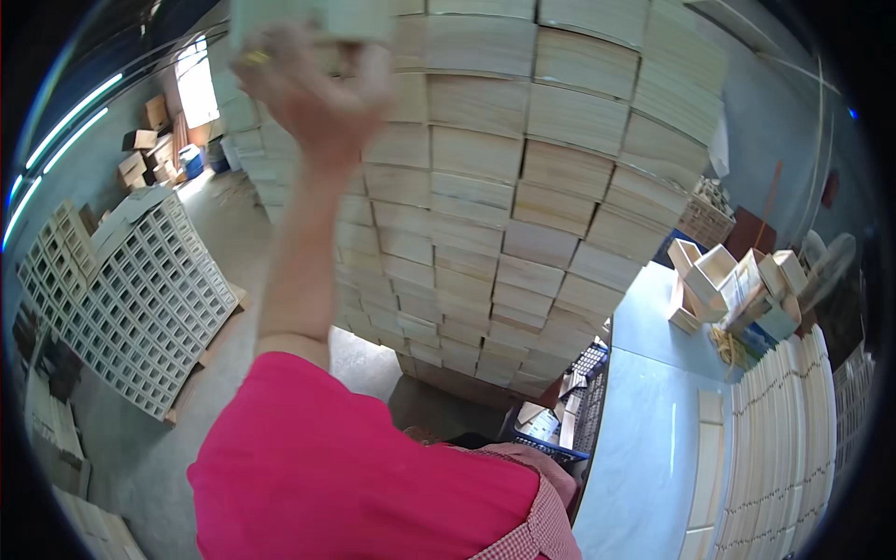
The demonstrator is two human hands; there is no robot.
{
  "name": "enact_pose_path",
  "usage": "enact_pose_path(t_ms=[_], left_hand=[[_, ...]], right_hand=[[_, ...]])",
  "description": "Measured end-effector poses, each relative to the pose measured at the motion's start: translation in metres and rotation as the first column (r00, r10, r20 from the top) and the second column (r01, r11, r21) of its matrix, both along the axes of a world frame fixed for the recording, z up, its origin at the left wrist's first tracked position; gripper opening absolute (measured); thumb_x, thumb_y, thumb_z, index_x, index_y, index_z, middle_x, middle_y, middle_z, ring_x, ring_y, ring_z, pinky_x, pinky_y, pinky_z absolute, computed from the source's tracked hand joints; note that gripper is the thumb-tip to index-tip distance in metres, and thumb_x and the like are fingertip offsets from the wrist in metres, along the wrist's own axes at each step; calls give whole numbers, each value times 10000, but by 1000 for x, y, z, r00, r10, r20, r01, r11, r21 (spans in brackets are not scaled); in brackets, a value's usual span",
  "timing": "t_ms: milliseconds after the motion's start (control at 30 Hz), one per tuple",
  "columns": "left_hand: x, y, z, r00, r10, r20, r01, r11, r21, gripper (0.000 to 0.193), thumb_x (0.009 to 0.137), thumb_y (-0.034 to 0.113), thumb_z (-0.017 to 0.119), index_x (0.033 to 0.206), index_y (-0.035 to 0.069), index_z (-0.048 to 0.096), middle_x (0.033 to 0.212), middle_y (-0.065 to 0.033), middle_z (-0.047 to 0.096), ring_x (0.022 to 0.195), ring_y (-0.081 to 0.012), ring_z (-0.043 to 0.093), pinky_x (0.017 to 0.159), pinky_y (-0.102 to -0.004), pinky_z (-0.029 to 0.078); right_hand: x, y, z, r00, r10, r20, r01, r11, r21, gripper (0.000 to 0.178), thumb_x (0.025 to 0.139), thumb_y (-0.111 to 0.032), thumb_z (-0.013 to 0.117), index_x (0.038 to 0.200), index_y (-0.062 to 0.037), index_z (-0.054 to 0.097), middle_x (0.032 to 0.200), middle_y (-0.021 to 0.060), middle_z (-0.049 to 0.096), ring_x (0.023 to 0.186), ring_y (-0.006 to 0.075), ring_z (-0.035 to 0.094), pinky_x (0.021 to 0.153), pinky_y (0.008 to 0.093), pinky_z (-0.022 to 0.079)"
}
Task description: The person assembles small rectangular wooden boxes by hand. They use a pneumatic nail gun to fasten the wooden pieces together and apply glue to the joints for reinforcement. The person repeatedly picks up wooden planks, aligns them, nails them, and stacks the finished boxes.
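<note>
My left hand [317, 89] is raised at the top of the view, its arm stretched up from a pink sleeve. It is smeared by motion, with a yellow band on one finger. The fingers and thumb grip the underside of a pale wooden box [359, 17], whose upper part is cut off by the picture's edge. Right behind the hand rises a tall stack of pale wooden boxes [476, 149], laid in rows like bricks. My right hand is out of view.
On the right stands a light blue table [644, 411] with open wooden boxes [714, 271] and a row of thin wooden boards [779, 439]. A dark plastic crate [586, 411] holds wood pieces beside it. At left, a gridded stack [154, 299] rests on a pallet.
</note>
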State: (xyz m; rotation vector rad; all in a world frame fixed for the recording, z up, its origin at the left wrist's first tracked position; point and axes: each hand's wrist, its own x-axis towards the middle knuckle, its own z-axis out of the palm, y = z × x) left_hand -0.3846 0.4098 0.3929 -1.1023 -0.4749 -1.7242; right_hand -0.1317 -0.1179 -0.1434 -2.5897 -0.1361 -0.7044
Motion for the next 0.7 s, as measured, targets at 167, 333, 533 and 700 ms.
enact_pose_path(t_ms=[167,333,533,700], left_hand=[[-217,75,89,901,411,137,-398,910,-112,366,673,249,680,955,20,638,1007,-232,664,1059,-437,560,933,-581,424],[-302,153,105,826,544,147,-448,792,-415,399,672,191,603,1020,7,668,1079,-269,675,1048,-453,596,963,-552,435],[-314,208,103,979,56,-195,-177,708,-684,526,729,15,497,1223,6,677,1356,-232,619,1331,-379,529,1139,-410,393],[-358,249,123,977,-209,-32,138,744,-654,543,794,39,510,1317,18,656,1381,-136,640,1350,-306,540,1124,-343,401]], right_hand=[[5,16,-3,993,121,10,-121,992,36,323,853,-317,716,1070,-81,755,1039,146,720,958,361,657,896,483,506],[6,21,-5,991,126,46,-128,990,58,326,860,-286,710,1095,-62,740,1062,159,712,978,363,650,908,480,499],[10,19,-8,990,91,111,-102,990,100,332,869,-249,703,1125,-39,722,1091,174,702,1002,365,641,922,477,490],[13,21,-13,985,92,144,-112,984,137,338,877,-219,697,1150,-20,708,1114,186,694,1022,367,634,934,473,483]])
